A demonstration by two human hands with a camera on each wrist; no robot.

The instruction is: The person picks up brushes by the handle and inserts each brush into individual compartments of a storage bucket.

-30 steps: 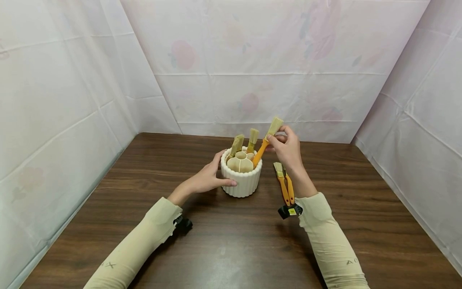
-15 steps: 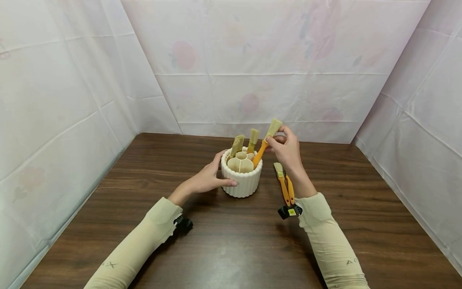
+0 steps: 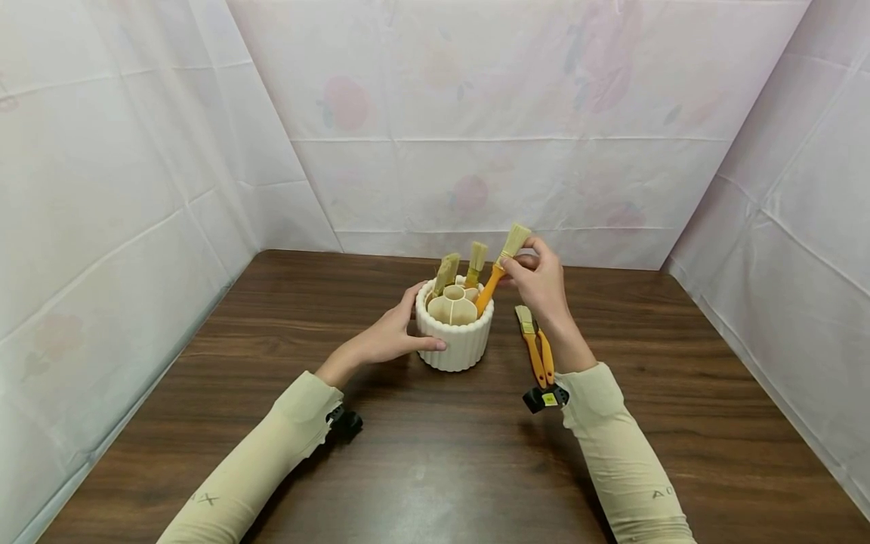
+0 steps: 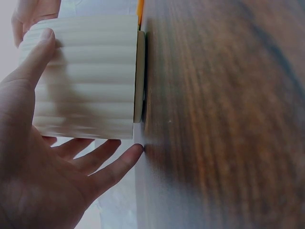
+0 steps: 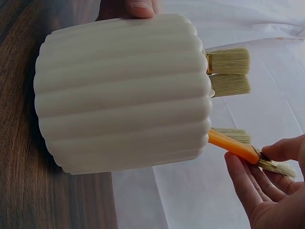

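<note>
A white ribbed holder [image 3: 454, 341] stands on the dark wooden table [image 3: 435, 461]. My left hand [image 3: 389, 336] grips its left side, thumb across the front wall [image 4: 40, 50] and fingers round the back. My right hand [image 3: 538, 281] pinches an orange-handled brush [image 3: 491, 283] by its ferrule [image 5: 267, 164]; the handle leans down into a right-hand compartment, bristles up. Two more brushes [image 3: 446, 270] [image 3: 477, 261] stand bristles-up in the back compartments. The holder's ribbed wall [image 5: 124, 95] fills the right wrist view, with the brush handle [image 5: 233, 147] sticking out of its mouth.
Two orange-handled brushes [image 3: 535, 344] lie side by side on the table just right of the holder, under my right forearm. Pale floral sheets [image 3: 476, 113] wall the table in at the back and on both sides.
</note>
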